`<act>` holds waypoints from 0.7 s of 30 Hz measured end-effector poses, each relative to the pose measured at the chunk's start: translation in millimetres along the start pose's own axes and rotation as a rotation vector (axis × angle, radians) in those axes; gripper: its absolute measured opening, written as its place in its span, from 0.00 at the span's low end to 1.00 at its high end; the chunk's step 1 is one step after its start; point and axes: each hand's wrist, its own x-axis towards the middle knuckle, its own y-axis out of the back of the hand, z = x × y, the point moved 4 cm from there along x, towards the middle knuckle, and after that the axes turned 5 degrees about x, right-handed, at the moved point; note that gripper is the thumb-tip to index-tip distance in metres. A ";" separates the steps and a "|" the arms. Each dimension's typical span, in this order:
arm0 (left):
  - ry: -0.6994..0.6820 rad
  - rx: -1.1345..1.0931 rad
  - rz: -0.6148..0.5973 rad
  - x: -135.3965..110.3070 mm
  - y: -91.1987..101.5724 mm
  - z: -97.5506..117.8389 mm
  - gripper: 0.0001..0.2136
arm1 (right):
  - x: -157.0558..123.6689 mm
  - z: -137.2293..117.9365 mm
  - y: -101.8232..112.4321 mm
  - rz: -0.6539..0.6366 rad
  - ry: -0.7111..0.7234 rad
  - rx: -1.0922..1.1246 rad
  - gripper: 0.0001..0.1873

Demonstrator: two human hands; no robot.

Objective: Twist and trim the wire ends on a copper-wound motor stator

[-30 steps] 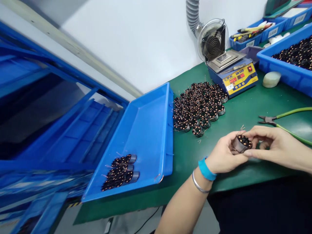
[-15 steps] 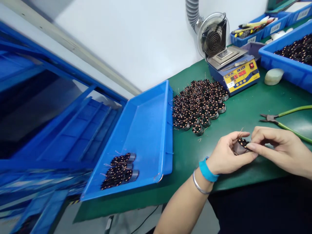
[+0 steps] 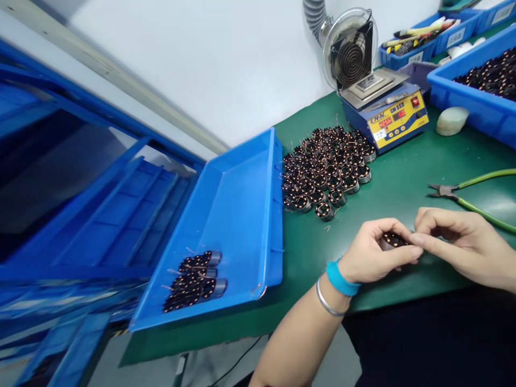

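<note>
My left hand (image 3: 373,252) is closed around a small wound coil stator (image 3: 391,239), black with copper wire, held just above the green mat (image 3: 399,177). My right hand (image 3: 455,242) pinches the same stator from the right with thumb and forefinger. A blue band and a metal bangle sit on my left wrist. Many similar stators (image 3: 326,166) stand in a cluster on the mat beyond my hands. A blue tray (image 3: 242,215) to the left holds several stators (image 3: 195,279) laid in rows near its front corner.
Green-handled cutters (image 3: 463,193) lie on the mat right of my hands. A blue and yellow solder pot (image 3: 387,115) with a fume fan (image 3: 350,54) stands behind. A blue bin (image 3: 475,91) of stators is at the right. Blue racking (image 3: 80,215) fills the left.
My hands have lowered the stator slightly and closed tighter around it, so less of it shows. The view has drifted a little; nothing else on the mat moved.
</note>
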 end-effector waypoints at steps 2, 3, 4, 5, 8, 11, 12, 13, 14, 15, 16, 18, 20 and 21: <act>-0.010 -0.016 0.006 -0.8 1.0 1.5 0.29 | -0.5 -1.3 -1.2 -0.015 -0.012 0.018 0.32; -0.015 -0.018 0.011 -1.1 1.1 2.2 0.28 | -0.7 -1.5 -1.8 -0.015 -0.016 0.022 0.32; -0.017 -0.019 0.019 -1.2 1.2 2.8 0.28 | -0.8 -1.3 -2.4 -0.010 -0.019 0.025 0.33; -0.013 -0.020 0.025 -1.2 1.0 3.0 0.27 | -1.0 -0.7 -2.7 -0.004 -0.022 0.025 0.33; 0.021 -0.036 0.052 -0.2 0.3 1.5 0.27 | -2.6 1.1 0.9 0.051 0.005 0.009 0.33; 0.038 -0.089 0.097 1.1 1.1 0.4 0.28 | -6.7 -1.6 10.9 0.122 0.137 -0.108 0.23; 0.040 -0.102 0.108 1.4 1.5 0.5 0.28 | -8.6 -3.2 13.7 0.122 0.197 -0.166 0.18; 0.042 -0.108 0.113 1.6 1.8 0.8 0.27 | -10.4 -4.7 15.4 0.105 0.255 -0.223 0.12; 0.041 -0.109 0.111 1.7 1.8 1.4 0.27 | -12.1 -5.8 16.4 0.079 0.308 -0.272 0.08; 0.038 -0.106 0.107 1.8 1.8 2.1 0.27 | -13.4 -6.6 16.6 0.049 0.354 -0.307 0.07; 0.033 -0.101 0.104 1.7 1.7 2.9 0.27 | -14.4 -6.9 16.4 0.024 0.390 -0.332 0.08; 0.025 -0.085 0.100 1.5 1.4 4.2 0.26 | -15.1 -7.4 15.4 0.005 0.437 -0.357 0.10; 0.021 -0.066 0.106 1.3 1.3 4.8 0.26 | -14.9 -8.1 13.5 0.003 0.451 -0.363 0.10; 0.019 -0.060 0.110 1.3 1.4 4.8 0.26 | -14.9 -8.8 12.4 0.001 0.450 -0.361 0.09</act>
